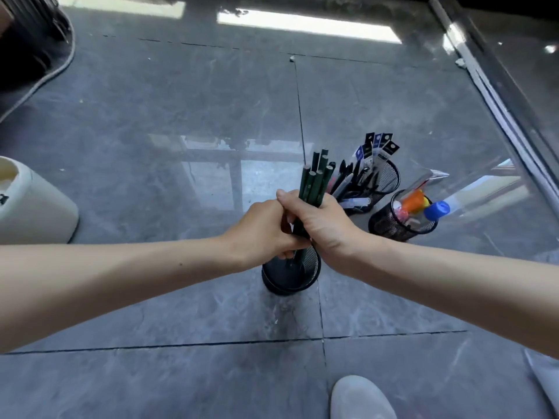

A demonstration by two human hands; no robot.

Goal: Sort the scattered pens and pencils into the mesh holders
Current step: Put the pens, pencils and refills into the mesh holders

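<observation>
Left hand (263,228) and right hand (323,222) grip green pencils (314,179), fingers curled tight, over a mesh holder (311,263); packet labels (378,143) blurred.

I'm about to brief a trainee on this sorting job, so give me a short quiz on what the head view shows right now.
1. True or false: the left hand and the right hand both grip the bundle of green pencils.
2. How many black mesh holders stand on the tiled floor? A) two B) three C) four
3. Fill in: the blue-capped item sits in the ___ holder (nearest, middle, rightmost).

Key: 1 true. 2 B: the nearest mesh holder under the hands, the pen holder behind it, and the rightmost mesh holder. 3 rightmost.
</observation>
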